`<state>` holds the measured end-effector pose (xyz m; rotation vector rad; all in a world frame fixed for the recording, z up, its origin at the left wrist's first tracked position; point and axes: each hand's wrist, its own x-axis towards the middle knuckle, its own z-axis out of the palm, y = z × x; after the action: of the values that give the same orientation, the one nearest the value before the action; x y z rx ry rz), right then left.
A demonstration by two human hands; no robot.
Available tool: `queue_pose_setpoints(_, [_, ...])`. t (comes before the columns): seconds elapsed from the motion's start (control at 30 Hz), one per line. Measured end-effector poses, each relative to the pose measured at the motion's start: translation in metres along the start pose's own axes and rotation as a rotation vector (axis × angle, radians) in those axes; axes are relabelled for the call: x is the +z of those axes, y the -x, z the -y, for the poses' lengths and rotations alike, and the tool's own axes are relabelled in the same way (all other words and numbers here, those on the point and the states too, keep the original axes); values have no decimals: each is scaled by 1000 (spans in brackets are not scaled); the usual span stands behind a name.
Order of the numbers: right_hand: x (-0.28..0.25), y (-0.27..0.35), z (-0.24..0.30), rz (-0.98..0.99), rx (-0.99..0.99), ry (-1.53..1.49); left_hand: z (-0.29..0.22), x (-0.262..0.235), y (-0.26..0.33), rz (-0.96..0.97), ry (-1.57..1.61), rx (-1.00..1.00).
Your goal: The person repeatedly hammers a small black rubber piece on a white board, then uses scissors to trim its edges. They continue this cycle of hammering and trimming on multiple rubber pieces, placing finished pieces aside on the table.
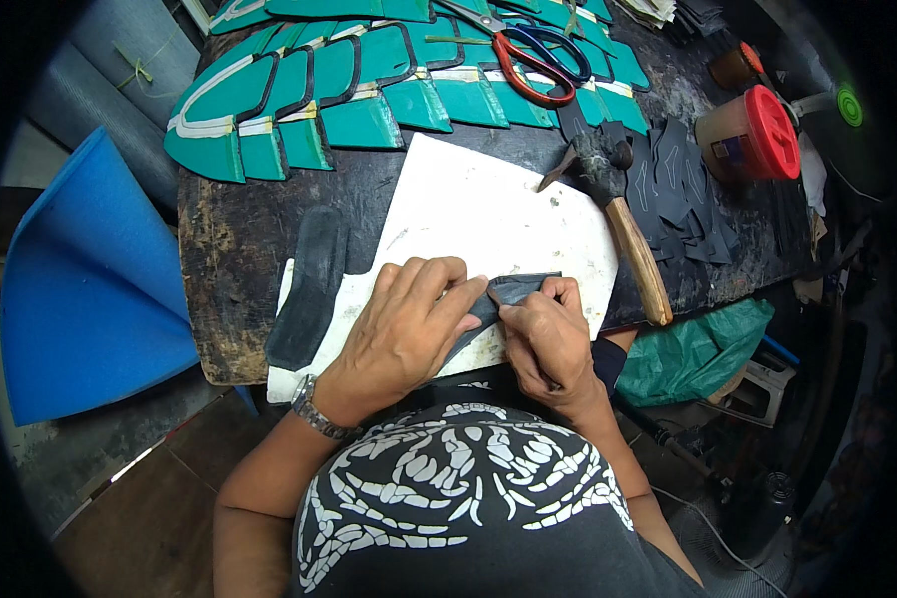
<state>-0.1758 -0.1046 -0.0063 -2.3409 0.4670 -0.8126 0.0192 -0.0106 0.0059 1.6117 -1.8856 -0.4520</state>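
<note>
My left hand lies flat, fingers spread, pressing down a dark grey leather piece on a white cutting slab. My right hand is closed over the same piece at its right side, thumb and forefinger pinched at its edge; whether it holds a small tool is hidden. A metal watch sits on my left wrist.
A long black strip rests on the slab's left edge. A wooden-handled hammer lies to the right, near several black cut pieces. Teal pieces and red-handled scissors fill the back. A red-lidded jar stands far right. A blue sheet stands left of the bench.
</note>
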Motion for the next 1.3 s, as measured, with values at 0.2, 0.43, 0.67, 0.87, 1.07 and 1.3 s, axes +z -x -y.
queue_pose_setpoints(0.2, [8, -3, -1, -84, -31, 92, -1, -1, 0, -6, -47, 31])
queue_pose_setpoints(0.43, [0, 1, -3, -54, -34, -64, -1, 1, 1, -24, 26, -12])
queue_pose_setpoints(0.67, [2, 0, -1, -13, -48, 33, 0, 0, 0, -2, -37, 25])
queue_pose_setpoints(0.87, [5, 0, -2, 6, -54, 128, -2, -1, 0, -13, -27, 13])
queue_pose_setpoints(1.07, [3, 0, -3, -75, -6, 1, 0, -1, -1, -22, 3, 10])
queue_pose_setpoints(1.3, [1, 0, -2, -59, -22, -4, 0, 0, 1, 12, 24, -11])
